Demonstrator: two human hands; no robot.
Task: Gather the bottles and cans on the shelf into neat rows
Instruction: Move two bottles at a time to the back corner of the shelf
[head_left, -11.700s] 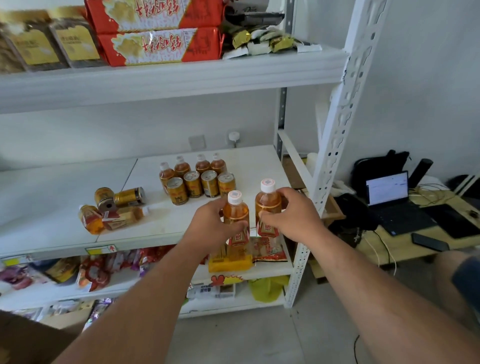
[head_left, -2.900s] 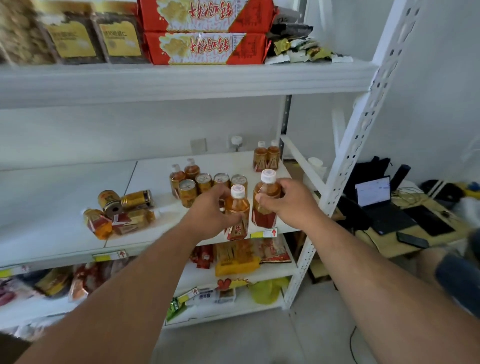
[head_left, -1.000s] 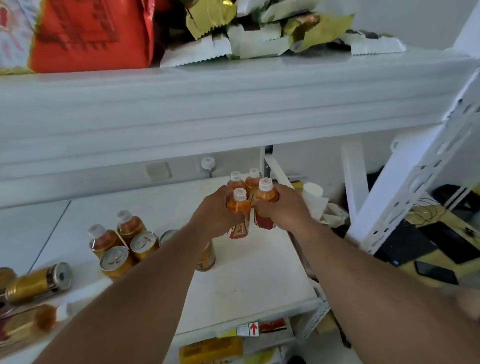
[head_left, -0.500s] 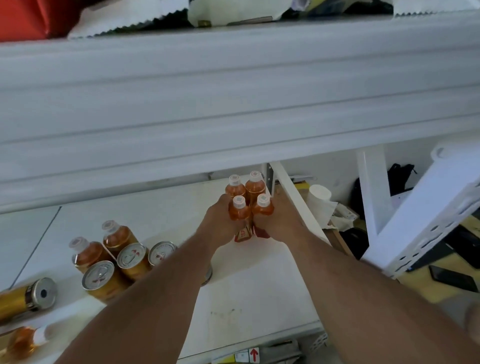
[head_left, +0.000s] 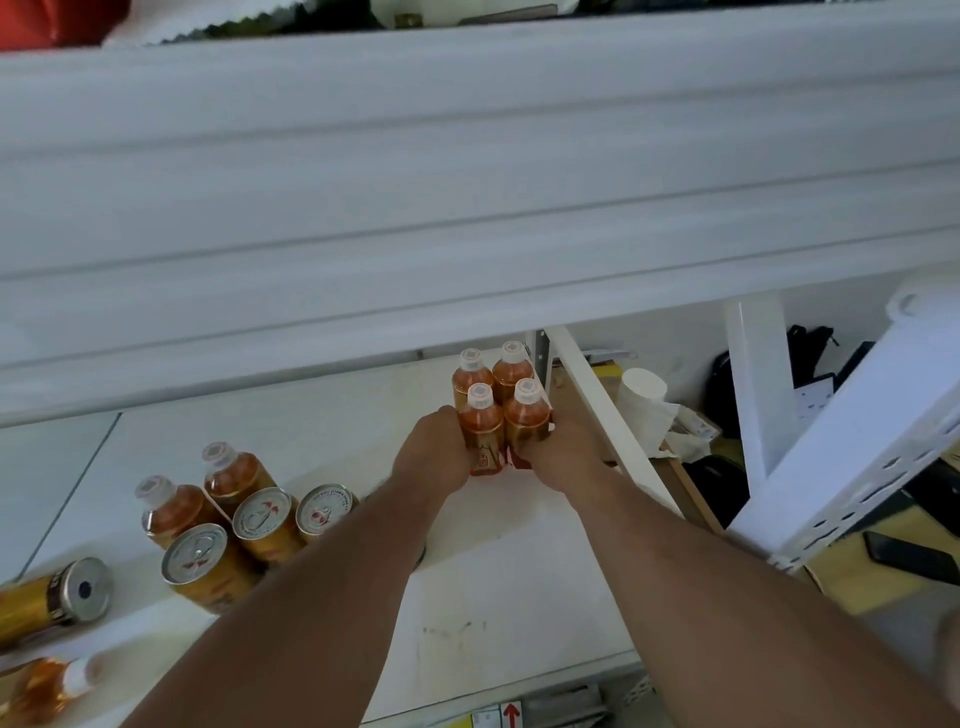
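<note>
At the shelf's (head_left: 519, 613) back right corner, my left hand (head_left: 434, 457) grips an amber tea bottle (head_left: 483, 423) with a white cap. My right hand (head_left: 563, 457) grips a second one (head_left: 529, 415) beside it. Both touch two more upright bottles (head_left: 491, 371) just behind, making a tight square. At the left stand two bottles (head_left: 200, 493) and three gold cans (head_left: 260, 525) in a group. A gold can (head_left: 49, 603) and a bottle (head_left: 47, 686) lie on their sides at the far left.
The upper shelf's white front edge (head_left: 467, 197) fills the top of the view and hangs low over the bottles. A slanted white brace (head_left: 602, 415) runs along the shelf's right side. Beyond it are a paper roll (head_left: 641, 395) and a phone (head_left: 914, 558) on a desk.
Both hands have carried their two bottles from the shelf's front to the back right corner and pressed them against the pair standing there. My head has moved in under the upper shelf.
</note>
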